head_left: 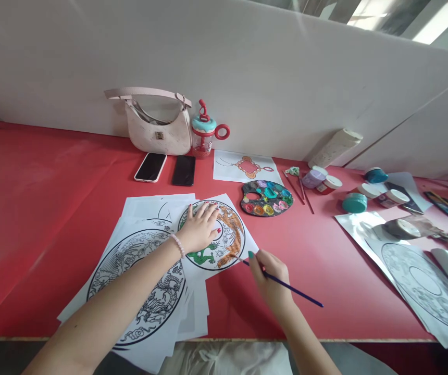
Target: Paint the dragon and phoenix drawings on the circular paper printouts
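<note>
My left hand [201, 227] lies flat, fingers spread, on a round colouring sheet [229, 245] partly painted orange and green, holding it down. My right hand [270, 274] is closed on a blue-handled paintbrush [286, 285], whose tip touches the orange part at the circle's lower right. More uncoloured circular line drawings [138, 281] are stacked under and to the left of this sheet. A dark paint palette [266, 198] with several colour blobs lies just beyond the sheet, to the right.
At the back wall stand a pale handbag [157, 127], a pink bottle [203, 133], two phones [165, 168] and a knot drawing [245, 166]. Paint jars [355, 202], brushes [304, 190] and more sheets [423, 276] lie to the right. The red table's [32, 208] front edge is near me.
</note>
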Tool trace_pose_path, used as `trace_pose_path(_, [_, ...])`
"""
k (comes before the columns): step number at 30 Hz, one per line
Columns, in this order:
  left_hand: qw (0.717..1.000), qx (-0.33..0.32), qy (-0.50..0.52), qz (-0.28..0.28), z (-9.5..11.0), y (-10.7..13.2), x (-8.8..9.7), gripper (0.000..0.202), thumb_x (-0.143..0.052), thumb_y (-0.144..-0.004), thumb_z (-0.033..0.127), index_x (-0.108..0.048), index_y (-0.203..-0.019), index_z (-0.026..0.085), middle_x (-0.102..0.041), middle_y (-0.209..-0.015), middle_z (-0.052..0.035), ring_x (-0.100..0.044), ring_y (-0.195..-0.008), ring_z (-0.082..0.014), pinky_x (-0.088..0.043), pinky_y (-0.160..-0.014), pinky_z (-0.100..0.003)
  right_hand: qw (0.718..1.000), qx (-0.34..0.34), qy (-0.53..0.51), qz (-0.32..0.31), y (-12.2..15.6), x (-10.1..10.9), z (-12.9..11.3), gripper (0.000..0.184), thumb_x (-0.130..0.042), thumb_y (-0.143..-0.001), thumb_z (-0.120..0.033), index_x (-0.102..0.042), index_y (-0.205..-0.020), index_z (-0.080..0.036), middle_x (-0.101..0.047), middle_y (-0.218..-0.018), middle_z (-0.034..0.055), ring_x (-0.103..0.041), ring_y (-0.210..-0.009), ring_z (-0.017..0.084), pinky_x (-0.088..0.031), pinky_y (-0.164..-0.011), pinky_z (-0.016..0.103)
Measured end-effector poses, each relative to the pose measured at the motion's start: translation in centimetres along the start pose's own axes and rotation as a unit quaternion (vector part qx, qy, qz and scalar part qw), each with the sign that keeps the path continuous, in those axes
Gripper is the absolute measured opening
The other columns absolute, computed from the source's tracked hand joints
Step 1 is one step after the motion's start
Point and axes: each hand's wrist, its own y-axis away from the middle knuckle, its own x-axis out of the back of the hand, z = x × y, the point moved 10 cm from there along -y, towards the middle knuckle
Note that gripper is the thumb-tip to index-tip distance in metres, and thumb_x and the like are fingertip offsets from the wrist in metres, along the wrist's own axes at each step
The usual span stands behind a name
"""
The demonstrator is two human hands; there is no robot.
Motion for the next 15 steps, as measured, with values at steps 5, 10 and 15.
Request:
trace_pose_path(5, [1.0,-0.003,0.0,0.008,0.0,0.0,-0.1,0.055,-0.032,-0.094,0.039,-0.03,-0.145,0.018,-0.024,-0.156,-0.0093,-0.018,-0.143,-0.0314,-0.016,-0.11,-0.066,1.0,-0.013,-0.006,0.001,0.5,-0.2,-0.2,0.038,-0.044,-0.087,-0.022,-0.018,-0.059,-0.022,-0.023,-0.053,-0.0057,-0.022,-0.047,0.009,-0.021,-0.044,0.025])
trace_pose_path(10, [1.0,-0.003,0.0,0.0,0.0,0.0,-0.1,0.055,-0.031,-0.095,0.039,-0.03,-0.145,0.015,-0.023,-0.156,-0.0096,-0.017,-0.143,-0.0311,-0.017,-0.109,-0.067,1.0,0.001,-0.02,-0.013,0.7,-0.7,-1.1,0.038,-0.043,-0.087,-0.021,-0.018,-0.059,-0.022,-0.023,-0.052,-0.0058,-0.023,-0.046,0.009,-0.022,-0.045,0.025])
trace_pose_path(15, [1.0,-0.004,-0.002,0.006,0.1,0.0,0.1,0.055,-0.032,-0.094,0.038,-0.03,-0.145,0.018,-0.024,-0.155,-0.009,-0.018,-0.142,-0.0321,-0.017,-0.11,-0.066,0.999,-0.011,0.036,0.034,-0.5,1.0,0.5,0.038,-0.044,-0.086,-0.021,-0.019,-0.058,-0.022,-0.02,-0.052,-0.0062,-0.021,-0.046,0.009,-0.02,-0.045,0.026])
